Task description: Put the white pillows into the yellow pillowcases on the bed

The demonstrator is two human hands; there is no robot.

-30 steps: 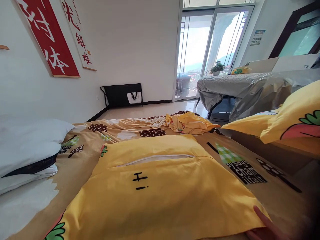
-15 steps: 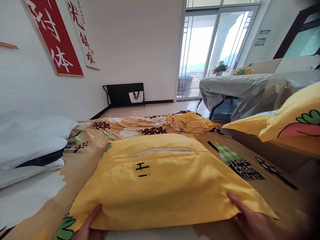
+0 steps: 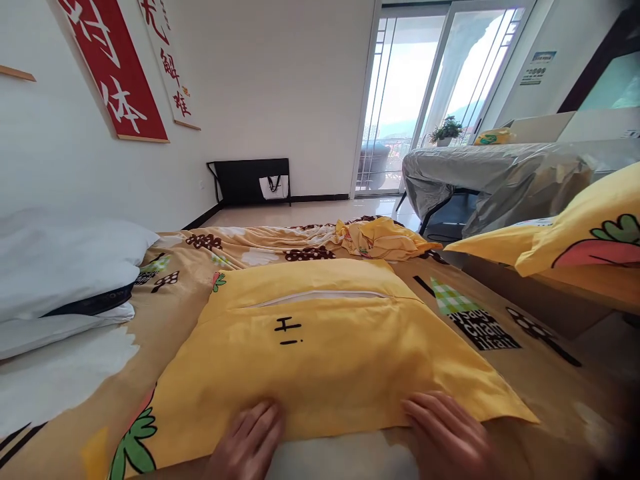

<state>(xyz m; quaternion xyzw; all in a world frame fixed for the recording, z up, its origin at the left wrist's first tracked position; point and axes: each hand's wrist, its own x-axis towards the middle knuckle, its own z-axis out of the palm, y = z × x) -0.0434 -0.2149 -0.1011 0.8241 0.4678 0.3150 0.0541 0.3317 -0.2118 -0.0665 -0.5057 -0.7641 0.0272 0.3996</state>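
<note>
A yellow pillow (image 3: 345, 353) lies flat in front of me, with a black "Hi" print, carrot pictures at its left corners and a slightly gaping slit with a white strip showing across its far part. My left hand (image 3: 253, 433) rests on the pillow's near edge, left of the middle, palm down and somewhat blurred. On the same edge to the right lies my right hand (image 3: 447, 427), its fingers side by side on the yellow cloth. Both hands look open, fingers laid over the fabric; the thumbs are hidden.
The patterned bedsheet (image 3: 175, 333) spreads under the pillow. White pillows (image 3: 70, 267) are stacked at left. A crumpled yellow cloth (image 3: 385, 237) lies at the far edge. At right, yellow pillows (image 3: 595, 227) sit on a cardboard box (image 3: 530, 300). Behind stands a plastic-covered table (image 3: 480, 163).
Both my hands have let go of the pillow's near side corners and moved inward onto its near edge. The pillow lies almost where it was; the view has shifted slightly.
</note>
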